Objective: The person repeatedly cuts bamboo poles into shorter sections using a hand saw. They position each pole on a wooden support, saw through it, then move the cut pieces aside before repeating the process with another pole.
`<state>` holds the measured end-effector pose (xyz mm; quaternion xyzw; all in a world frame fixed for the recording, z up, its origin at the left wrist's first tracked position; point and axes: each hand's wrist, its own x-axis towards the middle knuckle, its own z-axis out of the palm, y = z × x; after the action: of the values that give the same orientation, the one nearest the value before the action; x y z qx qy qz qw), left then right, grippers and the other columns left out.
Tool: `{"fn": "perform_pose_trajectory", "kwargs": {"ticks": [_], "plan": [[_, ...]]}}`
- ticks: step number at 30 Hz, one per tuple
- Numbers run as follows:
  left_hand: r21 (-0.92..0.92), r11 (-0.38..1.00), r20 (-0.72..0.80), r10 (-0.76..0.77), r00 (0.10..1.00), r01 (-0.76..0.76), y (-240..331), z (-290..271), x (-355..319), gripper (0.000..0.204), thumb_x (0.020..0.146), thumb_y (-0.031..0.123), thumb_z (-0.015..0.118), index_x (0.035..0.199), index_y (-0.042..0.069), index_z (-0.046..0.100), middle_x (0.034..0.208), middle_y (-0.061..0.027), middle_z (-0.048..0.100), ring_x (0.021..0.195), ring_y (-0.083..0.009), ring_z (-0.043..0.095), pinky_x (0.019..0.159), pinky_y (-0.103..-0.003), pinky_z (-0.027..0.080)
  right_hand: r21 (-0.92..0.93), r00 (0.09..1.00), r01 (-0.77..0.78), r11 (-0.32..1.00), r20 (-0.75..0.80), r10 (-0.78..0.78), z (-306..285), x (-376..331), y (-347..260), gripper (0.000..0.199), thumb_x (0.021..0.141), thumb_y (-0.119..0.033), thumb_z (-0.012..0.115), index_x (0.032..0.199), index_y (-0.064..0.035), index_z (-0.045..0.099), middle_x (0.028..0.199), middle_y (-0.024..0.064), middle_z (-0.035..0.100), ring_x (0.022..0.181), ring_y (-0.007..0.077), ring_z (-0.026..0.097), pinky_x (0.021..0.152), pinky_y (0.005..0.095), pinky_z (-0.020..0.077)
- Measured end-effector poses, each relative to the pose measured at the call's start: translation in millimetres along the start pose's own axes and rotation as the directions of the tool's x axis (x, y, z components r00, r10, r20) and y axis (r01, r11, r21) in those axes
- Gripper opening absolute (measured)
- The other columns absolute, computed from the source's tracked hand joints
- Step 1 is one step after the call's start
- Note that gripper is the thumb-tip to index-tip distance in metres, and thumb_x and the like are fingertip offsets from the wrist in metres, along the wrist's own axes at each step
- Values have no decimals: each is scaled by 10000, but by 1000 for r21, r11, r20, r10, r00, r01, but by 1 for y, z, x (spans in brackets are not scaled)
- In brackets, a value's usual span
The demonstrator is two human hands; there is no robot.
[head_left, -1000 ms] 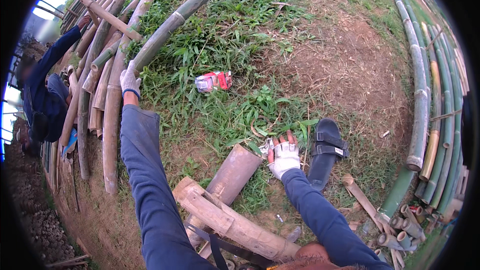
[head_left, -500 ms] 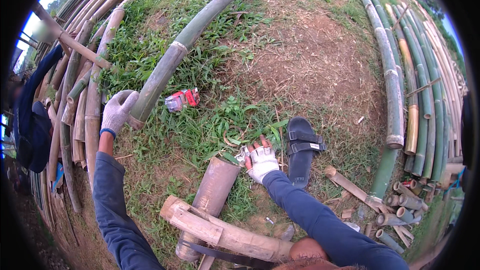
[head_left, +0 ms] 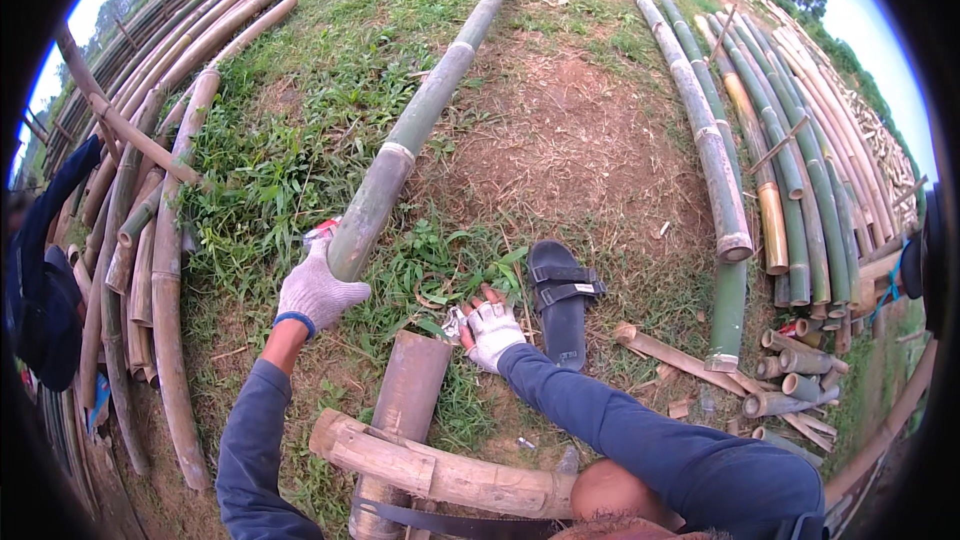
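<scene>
Since the last look my left hand (head_left: 318, 292) has come across from the stacked poles to the near end of the long green pole (head_left: 420, 130), and a small red-and-white wrapper (head_left: 320, 231) that lay in the open grass is now mostly tucked behind that hand. The left fingers (head_left: 340, 295) wrap the pole's cut end from below, closed around it, which looks like a grip for lifting or steering the end, since the rest lies flat along the grass and runs away up the field. My right hand (head_left: 492, 330) stays planted palm-down on the grass, fingers spread wide and holding nothing, apparently as a prop while I lean; a small pale scrap (head_left: 455, 324) lies at its thumb. A black sandal (head_left: 560, 305) rests just beside it. Short brown bamboo sections (head_left: 410, 410) are crossed below my arms.
</scene>
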<state>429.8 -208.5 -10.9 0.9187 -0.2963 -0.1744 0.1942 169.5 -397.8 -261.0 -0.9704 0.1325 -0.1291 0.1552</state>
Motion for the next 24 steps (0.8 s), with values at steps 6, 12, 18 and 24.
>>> {"fn": "perform_pose_trajectory", "kwargs": {"ticks": [6,12,18,24], "plan": [[286,948,-267,221,938,-142,75,20,-58,896,806,440,883,1527,28,546,1136,-273,778,1061,-464,773,921,-549,620,-23,1000,-5,1000,-24,4,3,0,-1,532,1003,-337,669,1448,-45,672,1535,205,578,1598,481,365,1323,663,277],[-602,795,272,118,955,73,52,-8,-48,688,822,485,969,1253,5,729,888,-54,747,688,-146,702,631,-325,576,-84,1000,-10,996,-14,9,5,0,-1,528,1011,-345,668,1444,-43,679,1512,203,598,1591,477,377,1325,656,283],[-510,859,234,92,968,41,64,-4,-53,624,791,406,981,1196,-7,747,814,-71,747,654,-160,716,602,-344,587,-96,997,14,995,-77,-21,5,0,-2,530,1003,-324,692,1459,-56,669,1487,203,599,1585,464,386,1305,658,305],[143,989,-21,38,999,-35,121,0,-90,794,697,489,895,1267,-21,685,976,-190,800,836,-312,807,774,-415,648,-119,997,-14,993,-81,5,9,-3,-3,523,1040,-365,632,1462,-60,679,1499,193,626,1572,451,421,1329,648,272]]}}
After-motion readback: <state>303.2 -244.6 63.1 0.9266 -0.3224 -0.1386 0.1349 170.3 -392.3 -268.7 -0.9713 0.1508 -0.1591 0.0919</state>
